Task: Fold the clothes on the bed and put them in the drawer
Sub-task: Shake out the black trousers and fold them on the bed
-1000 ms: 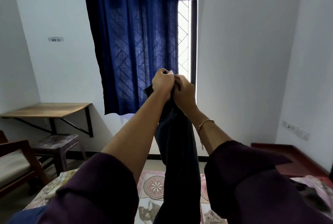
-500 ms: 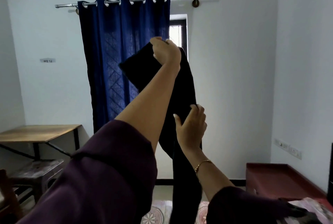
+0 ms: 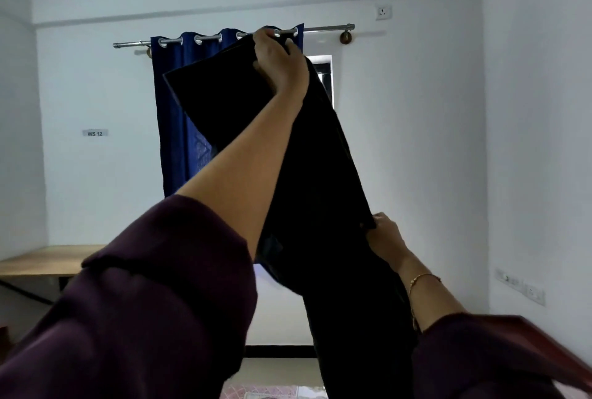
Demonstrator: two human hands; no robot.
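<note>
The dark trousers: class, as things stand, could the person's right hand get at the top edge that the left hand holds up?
Probably yes. The right hand pinches the dark trousers lower down; nothing blocks the way up to the left hand.

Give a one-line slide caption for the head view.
Left hand holds black garment high; right hand grips its edge.

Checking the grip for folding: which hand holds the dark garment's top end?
The left hand, raised by the curtain rod; the right hand pinches the dark garment lower down.

wall label (image 3: pixel 95 133) — "WS 12"
</note>
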